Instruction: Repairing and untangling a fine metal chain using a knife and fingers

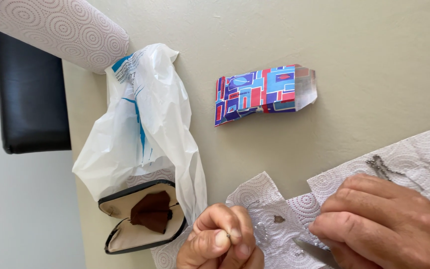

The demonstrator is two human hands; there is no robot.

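My left hand (221,240) sits at the bottom centre, fingertips pinched on a tiny metal piece (228,235). Over at the bottom right, my right hand (381,224) rests on a sheet of white patterned paper towel (426,149) and grips a thin metal tool (314,250) whose tip points toward the left hand. A small dark bit (278,218) and pale beads (261,231) lie on the towel between the two hands. A small metal ornament (380,166) with a fine chain lies on the towel just above the right hand.
A blue, red and white patterned paper packet (265,93) lies on the beige table (364,50). A white plastic bag (143,124) partly covers an open black case (140,219) holding a brown cloth. A paper towel roll (60,27) and a black chair (31,89) stand at the left.
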